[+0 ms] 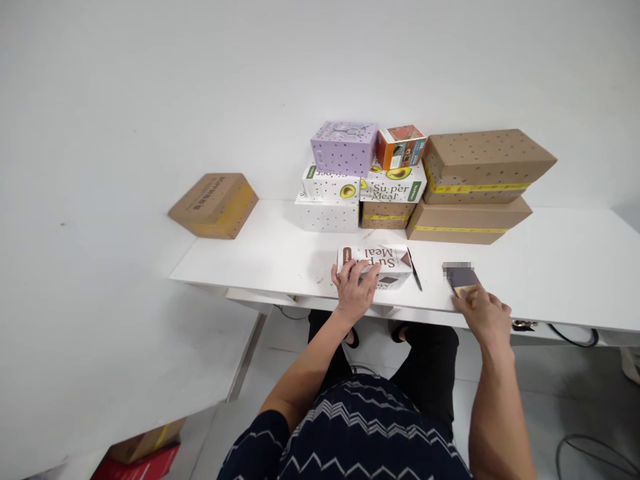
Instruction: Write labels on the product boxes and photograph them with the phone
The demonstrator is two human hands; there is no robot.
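My left hand (356,290) lies over a small white carton (387,257) printed "Su-per Meal" in brown, its lettering upside down to me. The fingers are bent over the carton's top and near side, and the carton rests near the table's front edge. To the right, my right hand (485,317) pinches the near end of a flat, dark object (467,277) that looks like a phone. Pixelation covers its far end. A black pen (415,270) lies just right of the carton, touched by neither hand.
Along the wall, a lilac box (345,148) and a small orange box (401,148) top white avocado-printed cartons (393,185). Two brown boxes (483,170) are stacked beside them. Another brown box (213,203) sits at the left end of the white table (565,267).
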